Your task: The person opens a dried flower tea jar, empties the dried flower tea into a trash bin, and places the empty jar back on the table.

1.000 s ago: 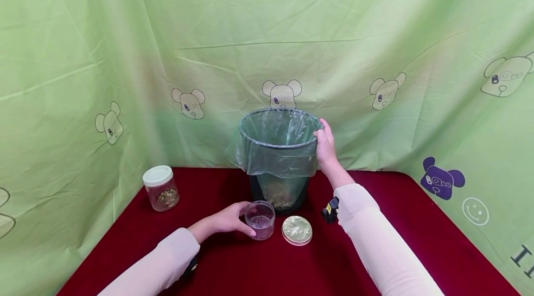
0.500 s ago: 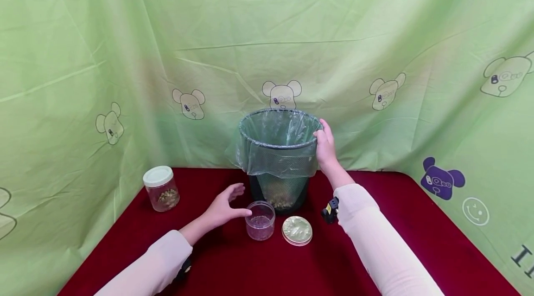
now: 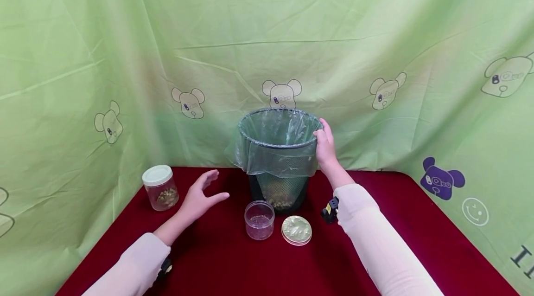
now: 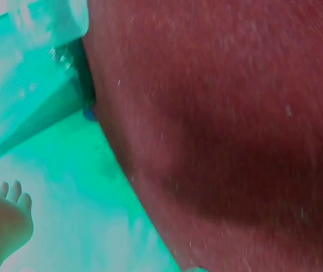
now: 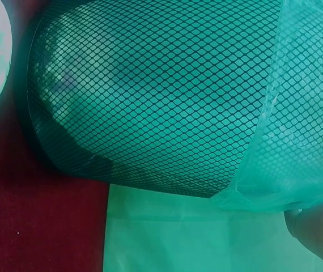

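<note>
Bin (image 3: 283, 182) at twelve o'clock on the counter (image 3: 233, 266) looks light and stiff, best held by its rim (image 3: 279, 146), which the right hand (image 3: 327, 147) grips at three; left hand (image 3: 198, 197), loosely spread, holds nothing.

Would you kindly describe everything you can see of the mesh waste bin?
The black mesh waste bin is round, apparently metal, narrowing toward its base. A translucent green liner folds over its rim; light-brown bits show low through the mesh. It stands upright near the far edge of the red tabletop, behind a clear open jar. The right hand grips its rim at the right.
</note>
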The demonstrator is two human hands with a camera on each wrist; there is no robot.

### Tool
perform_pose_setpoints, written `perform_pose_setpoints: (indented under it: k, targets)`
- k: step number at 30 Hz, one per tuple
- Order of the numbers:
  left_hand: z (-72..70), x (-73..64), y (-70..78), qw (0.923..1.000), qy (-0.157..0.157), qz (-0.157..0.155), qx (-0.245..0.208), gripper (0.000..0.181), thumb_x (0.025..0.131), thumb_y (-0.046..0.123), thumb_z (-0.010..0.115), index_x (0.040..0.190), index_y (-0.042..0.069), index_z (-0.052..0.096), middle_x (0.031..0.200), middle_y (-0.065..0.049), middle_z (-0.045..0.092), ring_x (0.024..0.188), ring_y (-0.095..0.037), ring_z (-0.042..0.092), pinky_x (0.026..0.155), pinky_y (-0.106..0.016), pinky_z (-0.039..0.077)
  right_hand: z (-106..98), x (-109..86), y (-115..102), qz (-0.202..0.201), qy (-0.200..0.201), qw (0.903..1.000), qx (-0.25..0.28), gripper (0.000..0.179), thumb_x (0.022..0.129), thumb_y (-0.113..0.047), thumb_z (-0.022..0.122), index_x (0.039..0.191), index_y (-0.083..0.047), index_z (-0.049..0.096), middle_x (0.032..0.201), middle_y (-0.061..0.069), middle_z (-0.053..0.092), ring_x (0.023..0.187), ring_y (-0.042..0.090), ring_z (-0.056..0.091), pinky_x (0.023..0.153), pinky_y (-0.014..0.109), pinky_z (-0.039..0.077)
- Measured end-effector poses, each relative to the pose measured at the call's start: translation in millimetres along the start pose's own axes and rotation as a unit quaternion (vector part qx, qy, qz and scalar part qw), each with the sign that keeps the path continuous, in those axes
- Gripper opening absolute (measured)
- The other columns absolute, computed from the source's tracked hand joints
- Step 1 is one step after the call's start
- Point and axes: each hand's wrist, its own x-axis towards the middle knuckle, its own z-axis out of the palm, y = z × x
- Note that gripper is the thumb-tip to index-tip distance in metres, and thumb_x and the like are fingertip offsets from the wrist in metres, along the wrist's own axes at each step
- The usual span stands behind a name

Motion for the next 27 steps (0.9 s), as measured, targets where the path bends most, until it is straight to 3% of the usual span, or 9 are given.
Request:
perform_pose_setpoints:
  k: [9,16,21,27]
  targets:
    - [-51.0,1.2,-1.1,0.997,0.069,-0.021,0.028,0.074,0.08,0.018,0.081,0.141,-0.001,0.043,0.139,-0.021,0.049,0.13,-0.035,0.042,0.108,-0.048,0.032,1,-1.7,-2,0.0,0.001,1.0,-0.005,0.064,0.091,-0.013,0.037,0.153,-0.004,0.024,0.156,0.013,0.027,0.14,0.025,0.025,0.114,0.038,0.017]
    - [-85.9,2.2,-0.8,0.9882,0.134,-0.041,0.063,0.076,0.081,0.021,0.08,0.144,0.001,0.041,0.142,-0.02,0.046,0.132,-0.034,0.039,0.106,-0.05,0.033,1,-1.5,-3,-0.002,0.005,0.9999,-0.009,0.065,0.089,-0.014,0.037,0.152,-0.004,0.025,0.155,0.014,0.028,0.139,0.026,0.026,0.114,0.038,0.019]
    - [-102.0,-0.5,-6.8,0.9783,0.182,-0.061,0.078,0.079,0.08,0.025,0.081,0.144,0.003,0.041,0.143,-0.02,0.043,0.129,-0.037,0.039,0.102,-0.052,0.034,1,-1.8,-2,0.0,0.002,0.9999,-0.012,0.066,0.089,-0.014,0.038,0.152,-0.004,0.024,0.155,0.014,0.027,0.14,0.026,0.025,0.114,0.038,0.018]
    - [-111.7,-5.8,-18.9,0.9674,0.206,-0.086,0.119,0.091,0.077,0.029,0.082,0.149,0.004,0.032,0.149,-0.021,0.032,0.134,-0.039,0.031,0.107,-0.057,0.028,0,-3.0,-4,0.002,-0.001,1.0,-0.006,0.065,0.09,-0.013,0.037,0.153,-0.004,0.023,0.157,0.012,0.025,0.141,0.024,0.023,0.115,0.037,0.017]
